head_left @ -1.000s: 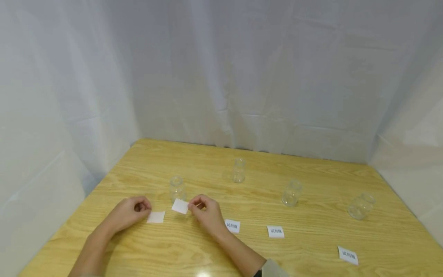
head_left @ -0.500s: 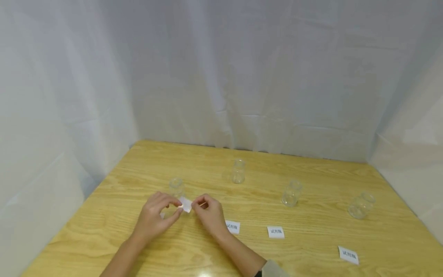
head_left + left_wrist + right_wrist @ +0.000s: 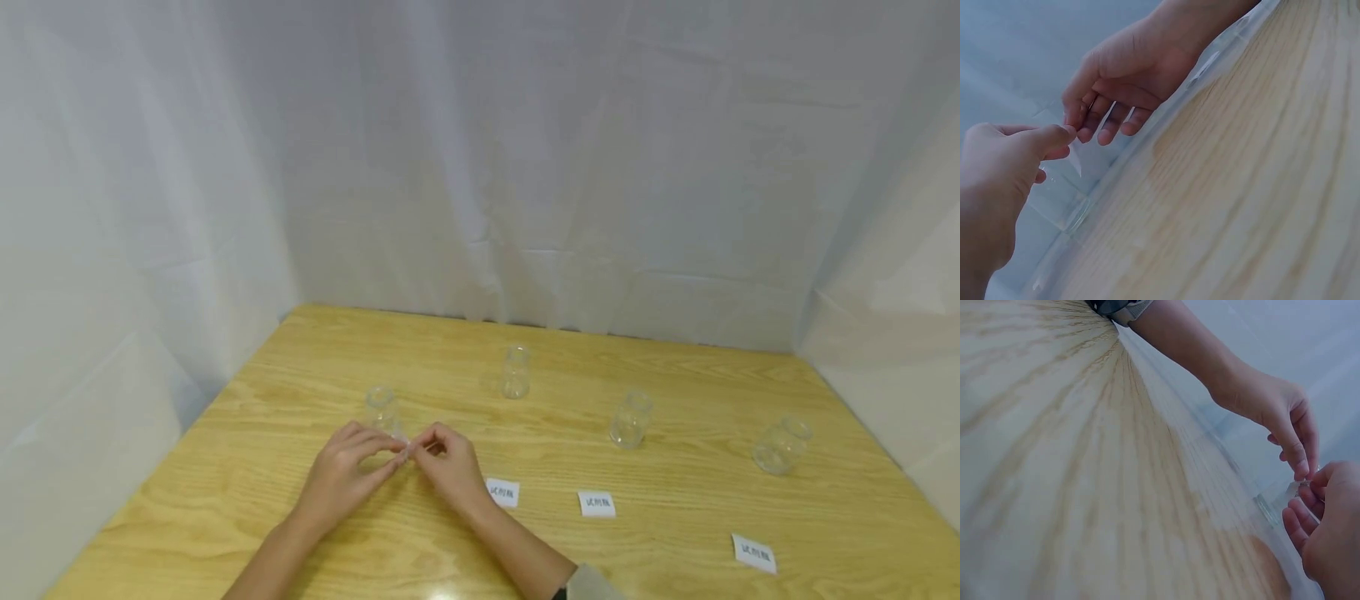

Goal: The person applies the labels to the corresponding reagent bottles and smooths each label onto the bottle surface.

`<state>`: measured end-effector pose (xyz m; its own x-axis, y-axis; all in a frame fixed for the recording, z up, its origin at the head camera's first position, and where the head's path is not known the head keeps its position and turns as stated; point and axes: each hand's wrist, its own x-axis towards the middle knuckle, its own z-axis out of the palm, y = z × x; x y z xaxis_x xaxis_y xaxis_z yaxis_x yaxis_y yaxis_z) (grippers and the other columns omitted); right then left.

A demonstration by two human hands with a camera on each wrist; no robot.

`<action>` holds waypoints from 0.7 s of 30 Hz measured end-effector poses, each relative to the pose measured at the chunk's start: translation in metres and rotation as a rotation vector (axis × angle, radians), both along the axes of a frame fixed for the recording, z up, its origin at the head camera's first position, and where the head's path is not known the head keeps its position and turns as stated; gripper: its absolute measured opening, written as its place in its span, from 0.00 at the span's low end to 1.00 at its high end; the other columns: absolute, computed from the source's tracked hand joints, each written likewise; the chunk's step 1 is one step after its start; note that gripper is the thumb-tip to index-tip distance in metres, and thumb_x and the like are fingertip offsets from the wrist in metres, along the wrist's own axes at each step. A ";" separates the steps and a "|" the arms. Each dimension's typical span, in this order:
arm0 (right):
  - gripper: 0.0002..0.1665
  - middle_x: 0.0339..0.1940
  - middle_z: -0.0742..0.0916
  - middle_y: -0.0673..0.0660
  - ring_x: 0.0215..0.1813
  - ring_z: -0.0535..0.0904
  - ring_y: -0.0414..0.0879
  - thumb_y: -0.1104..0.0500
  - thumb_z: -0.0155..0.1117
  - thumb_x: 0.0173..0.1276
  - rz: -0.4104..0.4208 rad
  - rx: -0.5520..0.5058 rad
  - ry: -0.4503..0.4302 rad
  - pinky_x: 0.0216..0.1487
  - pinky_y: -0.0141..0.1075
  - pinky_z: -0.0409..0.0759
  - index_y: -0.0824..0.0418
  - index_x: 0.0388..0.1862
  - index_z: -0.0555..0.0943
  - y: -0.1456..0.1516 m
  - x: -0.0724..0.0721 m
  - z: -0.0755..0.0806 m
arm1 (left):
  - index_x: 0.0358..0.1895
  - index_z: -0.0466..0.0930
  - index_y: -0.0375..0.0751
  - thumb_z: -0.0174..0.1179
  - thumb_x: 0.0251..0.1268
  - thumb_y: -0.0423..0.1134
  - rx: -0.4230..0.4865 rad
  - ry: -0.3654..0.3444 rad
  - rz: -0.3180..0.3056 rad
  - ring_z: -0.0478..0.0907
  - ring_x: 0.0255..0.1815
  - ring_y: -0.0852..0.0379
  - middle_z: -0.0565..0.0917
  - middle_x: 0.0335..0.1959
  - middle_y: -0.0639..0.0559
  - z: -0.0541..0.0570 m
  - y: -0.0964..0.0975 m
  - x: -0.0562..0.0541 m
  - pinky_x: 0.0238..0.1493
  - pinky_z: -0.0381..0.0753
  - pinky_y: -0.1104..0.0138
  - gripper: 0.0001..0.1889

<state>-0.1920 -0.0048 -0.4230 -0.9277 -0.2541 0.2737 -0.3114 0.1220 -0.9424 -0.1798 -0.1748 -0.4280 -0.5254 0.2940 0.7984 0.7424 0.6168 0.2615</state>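
Note:
A small white paper label (image 3: pixel 406 454) is pinched between the fingertips of my left hand (image 3: pixel 343 473) and my right hand (image 3: pixel 454 472), close in front of an upright clear glass bottle (image 3: pixel 381 405). The fingers cover most of the label. In the left wrist view a corner of the label (image 3: pixel 1077 160) hangs below the meeting fingertips, with the glass bottle (image 3: pixel 1060 203) behind. Dark marks show on the label (image 3: pixel 1302 484) in the right wrist view.
Three more clear glass bottles stand farther off, one at the back (image 3: pixel 516 372), one to the right (image 3: pixel 631 419) and one at far right (image 3: pixel 782 446). Three white labels with dark characters lie nearer, left (image 3: pixel 503 492), middle (image 3: pixel 597 503) and right (image 3: pixel 754 553).
My left hand has moved right from beside a white paper piece on the table to pinch the label my right hand holds. That paper piece is now hidden behind the left hand.

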 end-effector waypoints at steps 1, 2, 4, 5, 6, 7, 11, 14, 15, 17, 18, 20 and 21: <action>0.02 0.29 0.82 0.55 0.29 0.74 0.40 0.68 0.61 0.60 0.018 -0.009 0.000 0.24 0.26 0.72 0.68 0.29 0.78 0.001 0.003 0.004 | 0.32 0.85 0.42 0.73 0.35 0.32 -0.001 -0.005 0.000 0.73 0.33 0.60 0.83 0.31 0.57 0.000 0.000 0.000 0.38 0.68 0.79 0.14; 0.03 0.29 0.81 0.55 0.28 0.73 0.40 0.68 0.61 0.61 0.039 -0.016 -0.005 0.23 0.26 0.72 0.69 0.30 0.78 0.001 0.005 0.009 | 0.32 0.85 0.42 0.73 0.35 0.32 -0.004 -0.008 0.000 0.73 0.33 0.60 0.83 0.31 0.57 0.000 0.000 0.000 0.38 0.68 0.80 0.14; 0.03 0.30 0.81 0.57 0.27 0.72 0.39 0.69 0.60 0.61 0.073 -0.029 -0.022 0.21 0.25 0.71 0.71 0.31 0.77 0.003 0.010 0.017 | 0.31 0.84 0.42 0.74 0.34 0.32 -0.009 -0.018 0.000 0.73 0.34 0.61 0.83 0.31 0.57 -0.001 0.000 0.001 0.38 0.69 0.80 0.14; 0.04 0.31 0.80 0.57 0.26 0.72 0.39 0.69 0.60 0.62 0.087 -0.033 -0.029 0.21 0.25 0.71 0.71 0.31 0.76 0.003 0.012 0.020 | 0.31 0.84 0.42 0.74 0.34 0.32 -0.010 -0.023 0.003 0.73 0.34 0.61 0.83 0.31 0.57 -0.001 0.000 0.001 0.36 0.70 0.79 0.14; 0.05 0.31 0.80 0.57 0.26 0.72 0.39 0.68 0.60 0.62 0.098 -0.032 -0.041 0.20 0.25 0.70 0.71 0.31 0.76 0.004 0.013 0.021 | 0.31 0.84 0.42 0.74 0.34 0.32 -0.011 -0.032 0.005 0.74 0.33 0.61 0.83 0.31 0.57 -0.001 0.000 0.001 0.35 0.71 0.78 0.14; 0.05 0.32 0.80 0.56 0.26 0.71 0.39 0.67 0.60 0.63 0.109 -0.034 -0.046 0.20 0.25 0.70 0.71 0.32 0.75 0.004 0.013 0.021 | 0.31 0.84 0.42 0.74 0.34 0.31 -0.008 -0.047 0.008 0.74 0.33 0.61 0.83 0.31 0.57 -0.001 0.000 0.001 0.34 0.73 0.77 0.14; 0.06 0.32 0.80 0.54 0.28 0.72 0.40 0.64 0.60 0.64 0.101 -0.055 -0.038 0.20 0.25 0.70 0.68 0.32 0.76 0.002 0.007 0.011 | 0.31 0.84 0.43 0.73 0.38 0.28 0.053 -0.196 0.025 0.73 0.31 0.59 0.82 0.30 0.60 0.000 0.000 0.003 0.29 0.75 0.71 0.12; 0.05 0.31 0.80 0.51 0.29 0.72 0.40 0.62 0.60 0.65 0.016 -0.052 -0.021 0.21 0.26 0.71 0.64 0.33 0.77 0.001 0.000 -0.001 | 0.32 0.84 0.45 0.70 0.44 0.29 0.148 -0.386 0.054 0.71 0.29 0.58 0.80 0.30 0.61 0.003 -0.001 0.006 0.24 0.73 0.70 0.10; 0.04 0.31 0.81 0.51 0.30 0.73 0.40 0.62 0.59 0.65 -0.025 -0.045 -0.014 0.23 0.27 0.71 0.63 0.34 0.78 0.000 -0.003 -0.005 | 0.32 0.84 0.45 0.70 0.46 0.29 0.184 -0.449 0.068 0.70 0.29 0.58 0.79 0.30 0.60 0.003 -0.001 0.006 0.24 0.72 0.70 0.09; 0.04 0.32 0.81 0.49 0.32 0.73 0.41 0.62 0.60 0.64 -0.097 -0.036 0.013 0.28 0.29 0.73 0.61 0.36 0.78 0.000 -0.005 -0.008 | 0.33 0.84 0.45 0.68 0.50 0.31 0.249 -0.558 0.094 0.69 0.29 0.58 0.78 0.30 0.58 0.005 -0.002 0.007 0.23 0.70 0.71 0.07; 0.04 0.32 0.81 0.50 0.33 0.74 0.42 0.62 0.60 0.63 -0.127 -0.031 0.027 0.31 0.31 0.74 0.61 0.36 0.78 0.000 -0.006 -0.009 | 0.34 0.84 0.44 0.67 0.51 0.32 0.275 -0.599 0.100 0.69 0.30 0.57 0.78 0.31 0.56 0.005 -0.003 0.007 0.24 0.69 0.71 0.06; 0.05 0.34 0.81 0.49 0.36 0.74 0.42 0.63 0.60 0.62 -0.161 -0.016 0.053 0.37 0.33 0.74 0.61 0.37 0.78 0.000 -0.008 -0.010 | 0.35 0.84 0.43 0.67 0.53 0.35 0.320 -0.658 0.108 0.69 0.31 0.57 0.78 0.32 0.54 0.006 -0.004 0.008 0.26 0.69 0.71 0.05; 0.05 0.34 0.81 0.49 0.36 0.75 0.43 0.63 0.60 0.62 -0.162 -0.014 0.059 0.39 0.33 0.74 0.62 0.37 0.78 0.000 -0.008 -0.010 | 0.35 0.84 0.43 0.66 0.54 0.36 0.337 -0.675 0.110 0.69 0.31 0.57 0.77 0.32 0.53 0.007 -0.004 0.008 0.27 0.69 0.70 0.06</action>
